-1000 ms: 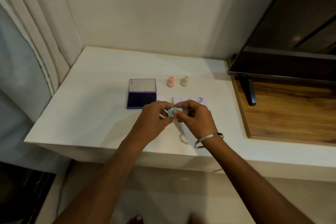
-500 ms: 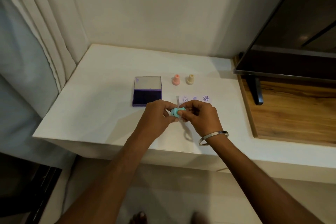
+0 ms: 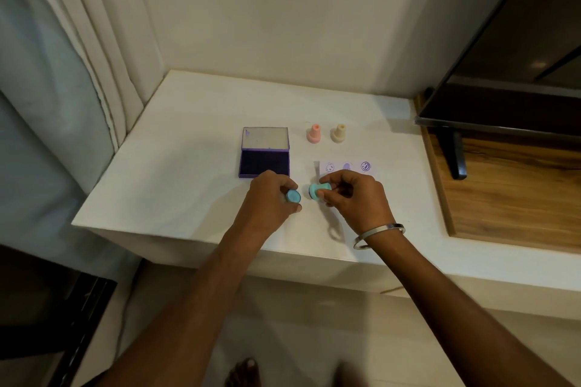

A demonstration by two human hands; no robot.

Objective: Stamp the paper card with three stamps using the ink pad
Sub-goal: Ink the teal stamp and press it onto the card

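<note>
Head view: the teal stamp [image 3: 320,191] is pinched in the right hand [image 3: 353,198] near the paper card [image 3: 347,167], its cap [image 3: 292,196] is clamped in the left hand [image 3: 270,198], and inking should be done squarely on the open ink pad [image 3: 264,163] at far left.

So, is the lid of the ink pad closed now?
No, the ink pad lies open on the table, its lid folded back and the dark purple ink surface exposed.

A dark flat-screen television [image 3: 515,50] on a black foot [image 3: 452,152] stands on a brown wooden board [image 3: 509,195] right of the white counter [image 3: 176,148], with pale pleated curtains [image 3: 78,41] hanging at left.
</note>
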